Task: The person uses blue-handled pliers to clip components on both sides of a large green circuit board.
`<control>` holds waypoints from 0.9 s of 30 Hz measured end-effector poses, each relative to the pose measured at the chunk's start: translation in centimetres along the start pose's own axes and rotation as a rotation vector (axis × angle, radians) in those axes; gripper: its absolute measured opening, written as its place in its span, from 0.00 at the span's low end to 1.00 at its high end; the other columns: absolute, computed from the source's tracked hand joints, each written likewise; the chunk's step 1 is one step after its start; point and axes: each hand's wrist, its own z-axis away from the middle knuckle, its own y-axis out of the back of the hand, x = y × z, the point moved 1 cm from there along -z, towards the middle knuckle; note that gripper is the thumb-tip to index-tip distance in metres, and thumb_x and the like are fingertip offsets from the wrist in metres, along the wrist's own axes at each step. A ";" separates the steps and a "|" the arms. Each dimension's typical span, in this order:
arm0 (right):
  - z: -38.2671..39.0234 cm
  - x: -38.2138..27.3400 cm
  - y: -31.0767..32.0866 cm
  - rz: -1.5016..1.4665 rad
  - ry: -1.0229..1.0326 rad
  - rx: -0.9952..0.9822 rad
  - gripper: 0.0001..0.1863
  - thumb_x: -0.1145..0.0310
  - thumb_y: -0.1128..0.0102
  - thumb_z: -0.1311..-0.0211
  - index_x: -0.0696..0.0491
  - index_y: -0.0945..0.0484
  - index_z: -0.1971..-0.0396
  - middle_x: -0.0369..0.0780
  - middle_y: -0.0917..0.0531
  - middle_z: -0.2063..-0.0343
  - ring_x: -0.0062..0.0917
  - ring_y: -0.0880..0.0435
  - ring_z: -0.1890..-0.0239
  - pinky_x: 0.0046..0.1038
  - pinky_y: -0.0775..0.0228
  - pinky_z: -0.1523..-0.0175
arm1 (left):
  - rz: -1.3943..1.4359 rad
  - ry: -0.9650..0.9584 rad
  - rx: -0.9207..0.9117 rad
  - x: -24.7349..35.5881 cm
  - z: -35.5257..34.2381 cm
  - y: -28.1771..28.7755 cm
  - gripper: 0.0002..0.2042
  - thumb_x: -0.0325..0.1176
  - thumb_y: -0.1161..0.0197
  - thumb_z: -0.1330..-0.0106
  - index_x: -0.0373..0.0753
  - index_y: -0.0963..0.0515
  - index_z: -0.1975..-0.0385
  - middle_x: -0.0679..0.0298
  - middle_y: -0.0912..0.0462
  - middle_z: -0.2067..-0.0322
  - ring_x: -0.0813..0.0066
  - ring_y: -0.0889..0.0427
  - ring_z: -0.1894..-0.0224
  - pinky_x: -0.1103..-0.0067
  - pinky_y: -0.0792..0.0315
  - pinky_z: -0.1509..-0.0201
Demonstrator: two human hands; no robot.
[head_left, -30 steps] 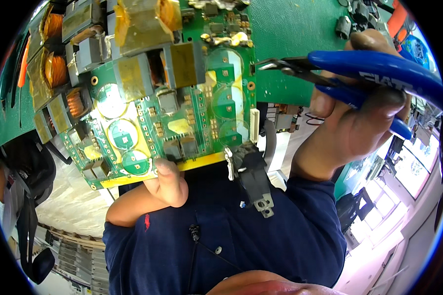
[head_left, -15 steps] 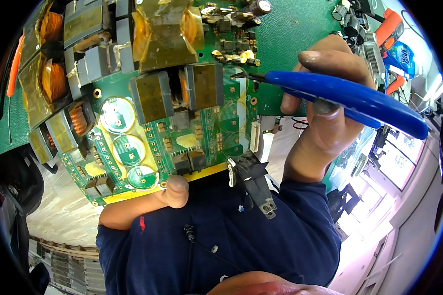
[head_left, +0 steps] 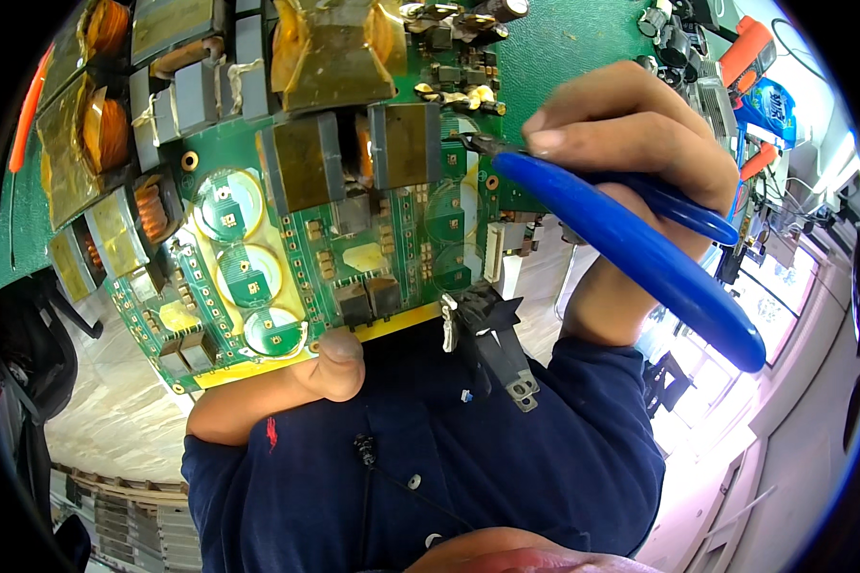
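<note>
My left hand (head_left: 337, 371) grips a green circuit board (head_left: 315, 263) by its lower yellow edge, thumb showing, other fingers hidden beneath. The board carries large transformers (head_left: 329, 57), taped coils (head_left: 107, 134), round bare pad areas and a black bracket (head_left: 492, 344) at the lower right. My right hand (head_left: 650, 143) is closed around blue-handled cutters (head_left: 621, 248); their metal tip (head_left: 478, 143) lies against or just over the board's upper right part, below a row of small blobbed components (head_left: 459, 98). Whether the tip grips anything is too small to tell.
Behind lies a green mat (head_left: 564, 43) with an orange-handled tool (head_left: 31, 110) at left. At back right are loose black cylindrical parts (head_left: 677, 43), orange tools (head_left: 745, 48) and a blue package (head_left: 764, 110). A black chair (head_left: 19, 344) stands at lower left, beyond the bench.
My right hand's fingers have shifted up and forward, and the cutters have swung round, handle ends lower right, tip now at the board's upper right. The board has shifted slightly in view.
</note>
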 end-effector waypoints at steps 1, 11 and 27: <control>-0.1 -0.1 0.4 0.022 -0.022 -0.049 0.18 0.58 0.40 0.47 0.62 0.21 0.74 0.46 0.22 0.76 0.26 0.22 0.75 0.20 0.32 0.73 | 0.000 0.004 -0.001 -0.1 0.0 0.0 0.37 0.58 0.47 0.43 0.33 0.45 0.43 0.57 0.33 0.49 0.64 0.28 0.52 0.65 0.30 0.49; -0.5 -1.9 0.2 -0.047 -0.333 -0.086 0.20 0.62 0.46 0.43 0.67 0.23 0.67 0.46 0.20 0.79 0.25 0.21 0.80 0.18 0.31 0.76 | -0.059 -0.025 0.065 0.0 0.0 -0.6 0.35 0.54 0.47 0.40 0.33 0.47 0.42 0.56 0.32 0.50 0.63 0.28 0.51 0.64 0.30 0.49; 2.0 -1.3 -1.3 -0.240 -0.610 0.157 0.33 0.45 0.41 0.49 0.67 0.24 0.64 0.44 0.21 0.78 0.20 0.23 0.81 0.15 0.32 0.78 | -0.074 -0.124 0.125 2.5 -2.3 -2.5 0.15 0.38 0.51 0.35 0.35 0.32 0.81 0.70 0.34 0.80 0.78 0.39 0.79 0.83 0.41 0.72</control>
